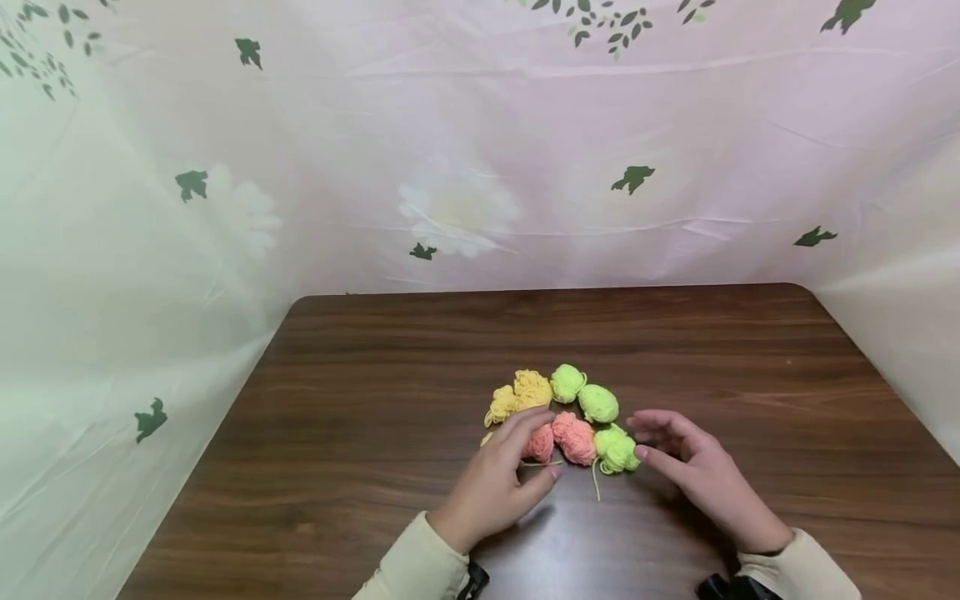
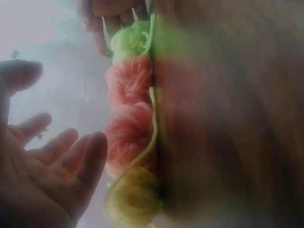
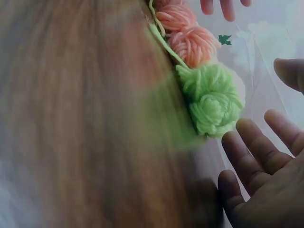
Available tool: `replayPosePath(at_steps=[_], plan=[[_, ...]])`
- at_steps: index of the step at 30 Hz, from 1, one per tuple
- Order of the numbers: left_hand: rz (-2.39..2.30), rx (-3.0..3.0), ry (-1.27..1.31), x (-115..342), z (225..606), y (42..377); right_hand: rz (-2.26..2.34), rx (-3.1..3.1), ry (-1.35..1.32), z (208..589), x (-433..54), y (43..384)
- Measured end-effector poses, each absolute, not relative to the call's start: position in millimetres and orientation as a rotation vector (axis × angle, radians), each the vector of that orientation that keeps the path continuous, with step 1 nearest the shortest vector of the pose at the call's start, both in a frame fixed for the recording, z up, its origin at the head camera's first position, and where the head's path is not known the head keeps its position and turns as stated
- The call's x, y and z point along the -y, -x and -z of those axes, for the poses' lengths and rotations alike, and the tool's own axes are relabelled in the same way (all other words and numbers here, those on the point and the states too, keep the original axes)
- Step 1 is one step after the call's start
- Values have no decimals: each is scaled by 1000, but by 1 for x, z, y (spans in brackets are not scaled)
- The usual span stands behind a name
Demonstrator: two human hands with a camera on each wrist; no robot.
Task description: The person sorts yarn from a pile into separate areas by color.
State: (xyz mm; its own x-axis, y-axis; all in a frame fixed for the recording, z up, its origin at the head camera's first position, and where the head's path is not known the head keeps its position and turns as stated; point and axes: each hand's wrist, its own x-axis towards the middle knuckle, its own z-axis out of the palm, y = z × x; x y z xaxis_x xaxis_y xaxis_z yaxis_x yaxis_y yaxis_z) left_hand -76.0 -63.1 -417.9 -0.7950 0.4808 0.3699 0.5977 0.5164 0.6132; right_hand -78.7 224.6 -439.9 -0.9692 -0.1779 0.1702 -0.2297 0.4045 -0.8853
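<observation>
Small balls of yarn sit clustered on the table: yellow yarn balls at the back left, green yarn balls at the back and right, coral yarn balls in the middle. My left hand hovers over the cluster's left side, fingers loosely bent, hiding part of a coral ball and most of a front yellow yarn ball. Just right of the front green yarn ball is my right hand, its fingers relaxed and apart. Neither hand holds anything.
The dark wooden table extends around the cluster on all sides. Behind it and along both sides hangs a pale cloth printed with flowers and green birds. A loose yarn end trails toward the front.
</observation>
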Motion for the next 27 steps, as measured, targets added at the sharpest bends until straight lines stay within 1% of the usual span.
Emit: replayPosePath(at_steps=[9, 15, 27], plan=[[1192, 2679, 983, 56, 417, 81, -1678, 2612, -403, 443, -222, 78], [1223, 2699, 1032, 48, 417, 86, -1505, 2716, -416, 446, -223, 77], [1054, 2754, 1030, 32, 419, 93, -1359, 2806, -368, 445, -218, 77]])
